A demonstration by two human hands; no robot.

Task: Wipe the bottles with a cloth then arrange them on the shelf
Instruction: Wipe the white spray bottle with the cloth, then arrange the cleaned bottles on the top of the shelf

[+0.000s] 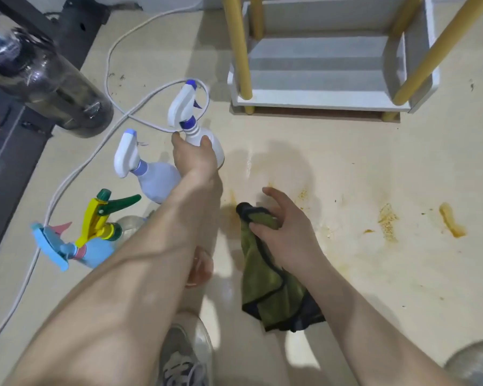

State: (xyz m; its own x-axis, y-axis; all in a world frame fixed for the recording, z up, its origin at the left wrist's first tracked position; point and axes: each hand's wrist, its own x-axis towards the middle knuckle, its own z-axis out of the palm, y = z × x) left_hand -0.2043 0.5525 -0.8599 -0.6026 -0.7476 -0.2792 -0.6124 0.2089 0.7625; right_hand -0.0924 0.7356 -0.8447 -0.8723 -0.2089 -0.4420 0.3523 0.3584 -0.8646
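A cream floor [346, 168] marked with orange-yellow stains fills the view. At the top right stands a low white shelf with yellow posts [318, 103], its tiers bare. At the top left a large clear dark-tinted plastic bottle [53, 79] stands beside a dark metal frame [0, 162], and a white cable [107, 76] loops across the floor. An olive-green cloth with black edging [268, 291] hangs from the right hand [285, 232], whose fingers curl around its bunched top while the thumb sticks out. The left hand [195, 157] grips a white spray bottle with a blue-trimmed trigger head [183, 105] by the neck and shoulder, well short of the shelf. Just left of that arm stands a pale lilac spray bottle [156, 182]. Nearer lie a clear bottle with a yellow and green trigger [101, 215] and a light blue spray bottle with a pink trigger [95, 252].
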